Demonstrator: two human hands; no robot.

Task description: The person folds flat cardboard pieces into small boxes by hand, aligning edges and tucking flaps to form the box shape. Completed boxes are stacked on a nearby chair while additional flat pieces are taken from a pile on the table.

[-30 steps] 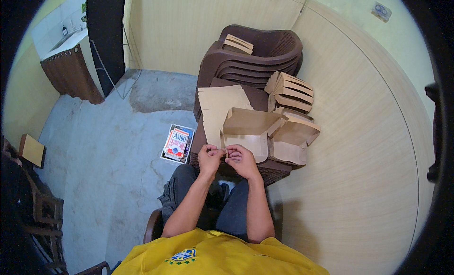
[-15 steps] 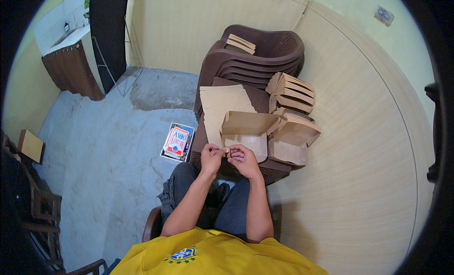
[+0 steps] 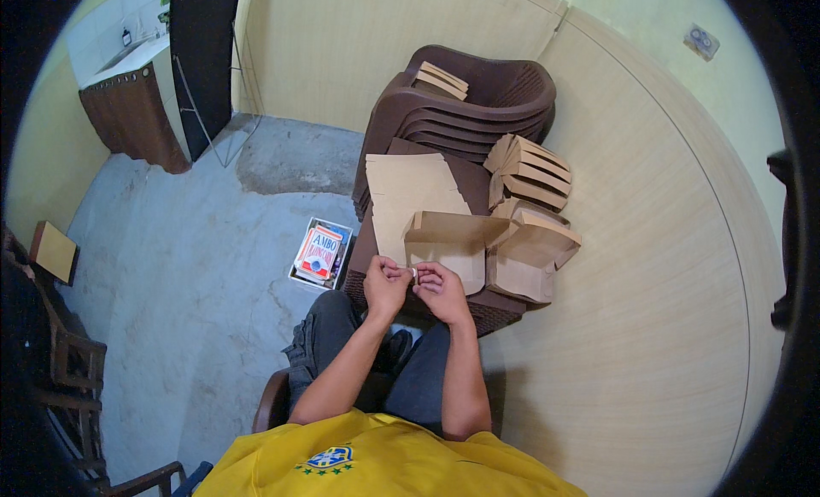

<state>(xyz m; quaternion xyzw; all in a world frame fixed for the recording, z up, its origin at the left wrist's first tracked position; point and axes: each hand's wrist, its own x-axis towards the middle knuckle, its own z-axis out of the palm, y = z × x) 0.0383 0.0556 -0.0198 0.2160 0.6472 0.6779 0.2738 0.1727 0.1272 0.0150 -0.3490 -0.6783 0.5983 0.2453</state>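
Head view: the left hand and right hand meet just in front of the knees, fingertips pinched together on a small pale strip, seemingly tape or a sticker, too small to tell which. It sits at the near edge of an open, folded brown cardboard box resting on the stacked dark brown plastic chairs. The strip looks thin, light and floppy, probably sticky, so it is best gripped by its ends. The box seems light and stiff along its creases, easily dented on its flaps; nothing shows inside it. Beside it lie a flat brown cardboard sheet, 1 more open box and a bundle of folded boxes. On the floor, a small tray holds a red-and-white packet.
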